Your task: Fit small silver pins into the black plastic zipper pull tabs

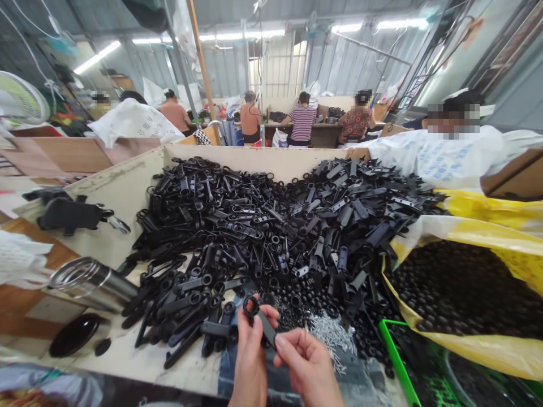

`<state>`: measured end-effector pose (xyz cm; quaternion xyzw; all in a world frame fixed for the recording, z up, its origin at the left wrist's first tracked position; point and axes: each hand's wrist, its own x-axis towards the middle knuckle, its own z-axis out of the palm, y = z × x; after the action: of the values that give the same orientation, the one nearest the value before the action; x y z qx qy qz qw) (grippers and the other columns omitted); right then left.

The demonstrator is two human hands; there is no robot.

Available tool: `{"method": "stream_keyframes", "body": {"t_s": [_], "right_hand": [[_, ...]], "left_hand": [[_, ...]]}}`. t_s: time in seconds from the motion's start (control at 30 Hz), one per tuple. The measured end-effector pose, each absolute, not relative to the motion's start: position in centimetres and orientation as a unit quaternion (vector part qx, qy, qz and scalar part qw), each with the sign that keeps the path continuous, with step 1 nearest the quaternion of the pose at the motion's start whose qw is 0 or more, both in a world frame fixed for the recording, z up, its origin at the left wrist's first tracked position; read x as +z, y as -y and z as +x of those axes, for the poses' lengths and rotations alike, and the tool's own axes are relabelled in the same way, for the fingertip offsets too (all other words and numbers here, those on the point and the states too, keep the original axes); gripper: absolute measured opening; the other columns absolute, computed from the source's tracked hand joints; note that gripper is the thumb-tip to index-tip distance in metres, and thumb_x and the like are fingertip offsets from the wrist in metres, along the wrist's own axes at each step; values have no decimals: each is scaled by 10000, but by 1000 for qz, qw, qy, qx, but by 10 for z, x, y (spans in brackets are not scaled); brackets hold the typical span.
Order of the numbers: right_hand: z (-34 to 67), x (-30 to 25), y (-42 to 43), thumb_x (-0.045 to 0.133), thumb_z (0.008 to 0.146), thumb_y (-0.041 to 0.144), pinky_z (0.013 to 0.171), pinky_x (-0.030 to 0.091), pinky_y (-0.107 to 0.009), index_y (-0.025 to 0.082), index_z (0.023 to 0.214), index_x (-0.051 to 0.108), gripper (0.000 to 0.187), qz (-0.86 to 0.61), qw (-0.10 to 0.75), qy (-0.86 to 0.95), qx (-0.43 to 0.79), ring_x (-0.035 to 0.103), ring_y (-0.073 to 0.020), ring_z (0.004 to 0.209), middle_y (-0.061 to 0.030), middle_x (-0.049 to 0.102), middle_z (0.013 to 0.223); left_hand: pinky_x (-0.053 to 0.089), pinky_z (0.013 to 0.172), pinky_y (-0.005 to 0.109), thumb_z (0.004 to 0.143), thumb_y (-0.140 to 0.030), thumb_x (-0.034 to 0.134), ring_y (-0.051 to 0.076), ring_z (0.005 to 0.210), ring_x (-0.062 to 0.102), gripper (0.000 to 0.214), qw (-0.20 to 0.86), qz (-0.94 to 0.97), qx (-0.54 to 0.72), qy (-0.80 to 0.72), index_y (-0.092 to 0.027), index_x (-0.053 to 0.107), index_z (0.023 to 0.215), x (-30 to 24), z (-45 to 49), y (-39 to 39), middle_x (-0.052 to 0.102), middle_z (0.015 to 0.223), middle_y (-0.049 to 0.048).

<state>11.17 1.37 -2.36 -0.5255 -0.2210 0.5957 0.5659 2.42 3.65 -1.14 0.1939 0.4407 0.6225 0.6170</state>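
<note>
Between my two hands is a black plastic bracket (266,328), a flat arm with a ring at its upper end. My left hand (251,353) grips it near the ring, thumb on the near side and fingers behind. The fingertips of my right hand (306,362) pinch its lower end. Whether the right fingers hold a small part as well, I cannot tell. Just right of my hands lies a heap of silver screws (333,336), with small black round parts (292,302) behind them. A blue-grey mat (280,384) lies underneath.
A big pile of black plastic parts (254,215) covers the bench. On the right stand a yellow-white sack (466,339) of black round pieces and a green tray (392,347). A steel cup (95,282) is at left. Several people sit working at the back.
</note>
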Motion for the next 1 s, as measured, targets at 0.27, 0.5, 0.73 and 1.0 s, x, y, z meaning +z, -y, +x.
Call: {"method": "stream_keyframes", "body": {"t_s": [0.27,0.5,0.73,1.0], "right_hand": [[110,-44,-15,891,610,637,575,467,-234,131,696,716,543,-504,564,237,609,611,-140,526,-53,702,574],[117,-31,-14,759,746,618,536,385,-256,181,607,650,471,-643,476,390,455,548,-153,522,-21,660,562],[150,0,-33,775,741,553,535,376,-230,174,760,668,394,-593,482,424,486,474,-126,568,34,561,619],[146,5,-46,859,719,439,401,299,-168,143,907,711,380,-429,381,382,725,422,-46,412,52,600,637]], "left_hand": [[504,767,259,817,-571,738,187,888,633,495,605,226,583,-493,-237,635,1167,-13,31,-32,722,928,35],[540,901,349,757,-599,776,280,1060,684,504,625,254,530,-513,-191,694,1041,-18,24,-31,771,1038,107],[517,525,214,812,-553,745,128,594,636,506,669,291,477,-490,-160,652,1117,6,3,-34,752,831,59],[461,447,171,927,-389,673,92,467,590,941,718,392,357,-451,-343,40,1622,6,-16,-10,697,743,-13]]}}
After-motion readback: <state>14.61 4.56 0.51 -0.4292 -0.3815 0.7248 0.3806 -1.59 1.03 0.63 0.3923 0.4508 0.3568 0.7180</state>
